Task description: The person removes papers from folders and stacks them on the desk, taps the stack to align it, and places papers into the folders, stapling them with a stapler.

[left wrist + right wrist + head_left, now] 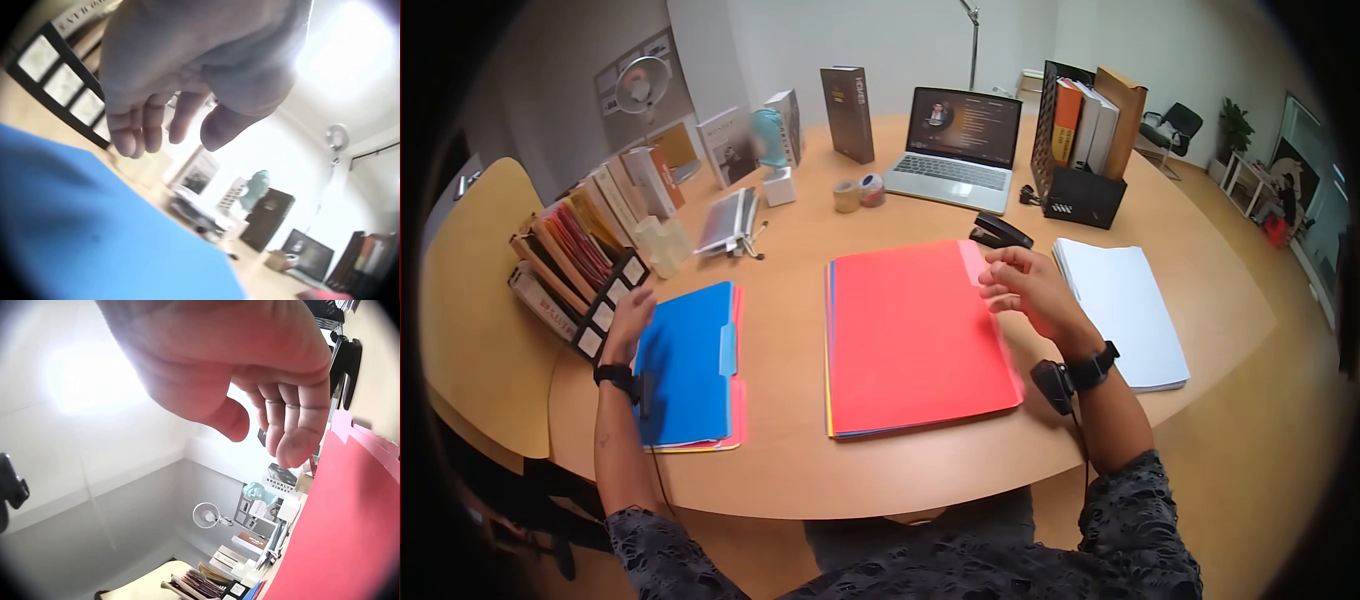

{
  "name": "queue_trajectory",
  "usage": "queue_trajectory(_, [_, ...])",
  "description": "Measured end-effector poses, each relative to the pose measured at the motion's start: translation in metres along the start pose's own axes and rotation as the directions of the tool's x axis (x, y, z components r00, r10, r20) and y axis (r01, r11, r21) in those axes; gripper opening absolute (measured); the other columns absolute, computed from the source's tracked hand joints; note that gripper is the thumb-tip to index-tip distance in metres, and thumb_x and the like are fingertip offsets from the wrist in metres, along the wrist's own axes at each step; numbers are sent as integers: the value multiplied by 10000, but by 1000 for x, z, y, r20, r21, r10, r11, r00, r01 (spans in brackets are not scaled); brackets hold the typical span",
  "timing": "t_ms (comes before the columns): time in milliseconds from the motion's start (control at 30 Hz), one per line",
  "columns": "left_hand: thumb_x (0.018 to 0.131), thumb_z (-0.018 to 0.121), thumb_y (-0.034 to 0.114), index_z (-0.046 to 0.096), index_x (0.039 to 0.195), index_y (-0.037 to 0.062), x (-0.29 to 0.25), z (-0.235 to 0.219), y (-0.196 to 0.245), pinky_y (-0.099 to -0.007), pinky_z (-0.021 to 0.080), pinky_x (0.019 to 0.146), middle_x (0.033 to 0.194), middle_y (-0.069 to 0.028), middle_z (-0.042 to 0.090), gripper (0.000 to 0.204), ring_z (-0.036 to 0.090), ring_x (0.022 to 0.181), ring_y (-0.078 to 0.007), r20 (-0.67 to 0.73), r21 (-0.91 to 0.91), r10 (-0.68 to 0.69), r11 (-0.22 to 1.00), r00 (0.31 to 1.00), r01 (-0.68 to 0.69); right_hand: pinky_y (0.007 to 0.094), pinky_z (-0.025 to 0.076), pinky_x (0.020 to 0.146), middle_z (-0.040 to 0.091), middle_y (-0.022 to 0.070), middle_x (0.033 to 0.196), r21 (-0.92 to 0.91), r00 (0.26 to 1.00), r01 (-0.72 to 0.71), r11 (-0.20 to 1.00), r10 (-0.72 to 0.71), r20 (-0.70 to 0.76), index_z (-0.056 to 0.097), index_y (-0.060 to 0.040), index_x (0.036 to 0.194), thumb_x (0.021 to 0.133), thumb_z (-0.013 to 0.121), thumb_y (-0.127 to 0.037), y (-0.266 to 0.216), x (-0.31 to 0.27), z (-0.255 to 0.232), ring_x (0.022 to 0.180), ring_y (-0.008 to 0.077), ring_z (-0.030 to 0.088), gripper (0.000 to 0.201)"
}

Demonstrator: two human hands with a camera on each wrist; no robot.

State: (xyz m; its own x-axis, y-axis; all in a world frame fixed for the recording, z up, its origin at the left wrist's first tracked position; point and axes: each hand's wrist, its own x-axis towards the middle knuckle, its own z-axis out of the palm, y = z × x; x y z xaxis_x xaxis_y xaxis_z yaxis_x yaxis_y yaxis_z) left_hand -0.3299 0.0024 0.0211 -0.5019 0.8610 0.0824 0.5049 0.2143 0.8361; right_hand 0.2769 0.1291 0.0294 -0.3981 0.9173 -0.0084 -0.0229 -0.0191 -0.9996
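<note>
My left hand [630, 322] hovers over the far left corner of a stack of file folders with a blue folder [685, 370] on top; pink and yellow edges peek out below it. In the left wrist view its fingers hang loosely bent with nothing in them. A larger stack topped by a red folder [915, 345] lies mid-desk, blue and yellow edges showing at its left side. Above that stack's upper right edge is my right hand [1035, 295], fingers loosely curved and holding nothing, as the right wrist view shows. White paper sheets [1125, 315] lie right of it.
A black stapler [1000, 231] sits behind the red folder. Farther back stand a laptop [955, 150], tape rolls [847, 196] and a black book holder [1085, 200]. File holders and books [570, 250] line the left edge, near a small teal bust [770, 140].
</note>
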Motion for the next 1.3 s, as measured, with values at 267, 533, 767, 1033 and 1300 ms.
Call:
queue_trajectory(267, [949, 602, 295, 593, 1287, -2, -2, 191, 141, -342, 369, 1052, 1270, -101, 606, 450, 524, 1193, -191, 505, -278, 454, 891, 735, -359, 404, 566, 806, 557, 111, 1097, 136, 998, -40, 990, 47, -50, 501, 25, 1252, 932, 627, -203, 13, 9, -15, 1054, 217, 554, 412])
queue_trajectory(533, [938, 619, 305, 497, 1384, -37, 1, 251, 141, -340, 286, 1139, 1439, -171, 485, 575, 417, 1353, -217, 656, -314, 361, 929, 663, -195, 398, 547, 769, 543, 52, 1039, 102, 993, -113, 988, 114, -9, 554, -44, 1108, 899, 656, -219, 10, 10, -15, 994, 190, 521, 291])
queue_trajectory(767, [901, 656, 237, 479, 1364, -97, 4, 260, 119, -335, 315, 1128, 1532, -197, 352, 598, 435, 1349, -239, 671, -421, 399, 899, 625, -123, 419, 593, 796, 548, 129, 1102, 136, 989, -149, 980, 146, 28, 475, 5, 1232, 940, 626, -197, 13, 19, -18, 1029, 244, 578, 386])
queue_trajectory(1033, [832, 569, 60, 481, 1371, -79, -1, 265, 123, -315, 331, 1102, 1457, -186, 441, 564, 428, 1328, -228, 640, -395, 384, 907, 665, -144, 282, 571, 706, 625, 181, 1057, 63, 989, -140, 988, 137, 50, 445, 156, 1271, 893, 678, -112, -2, 53, 13, 845, 192, 674, 518])
queue_trajectory(1300, [817, 474, -34, 467, 1355, -60, 25, 278, 98, -320, 372, 1044, 1350, -133, 528, 539, 480, 1255, -201, 297, -829, 379, 558, 876, 40, 242, 525, 772, 655, 41, 1086, -46, 933, 176, 983, -151, 328, 607, -34, 1241, 1015, 522, -343, -82, 60, 89, 953, 122, 629, 392])
